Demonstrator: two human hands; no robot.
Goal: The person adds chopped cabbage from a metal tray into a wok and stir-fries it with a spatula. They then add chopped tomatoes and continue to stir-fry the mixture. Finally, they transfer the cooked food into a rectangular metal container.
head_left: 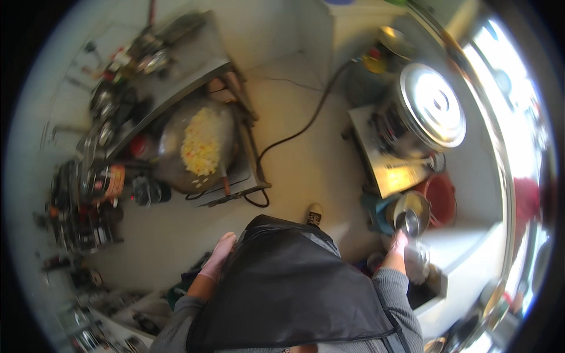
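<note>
My right hand (pixel 399 242), in a thin pale glove, grips a metal scoop (pixel 411 222) over a round bowl (pixel 426 207) of pale yellow contents. This bowl stands between a red bucket (pixel 442 198) and a blue-green container (pixel 373 213). Also gloved, my left hand (pixel 226 243) hangs beside the black apron (pixel 282 282) near my hip; whether its fingers hold anything cannot be told. Ahead on the left, a large wok (pixel 170 152) holds chopped pale yellow and white food with red bits (pixel 201 145). A utensil with a red-brown handle (pixel 226 185) leans on its rim.
A large lidded metal pot (pixel 432 106) stands on a low metal table (pixel 388 176) at right. A dark hose (pixel 304 128) crosses the floor. A metal counter (pixel 190 70) with kitchenware runs along the left, above the wok. A white ledge (pixel 468 251) lies near my right arm.
</note>
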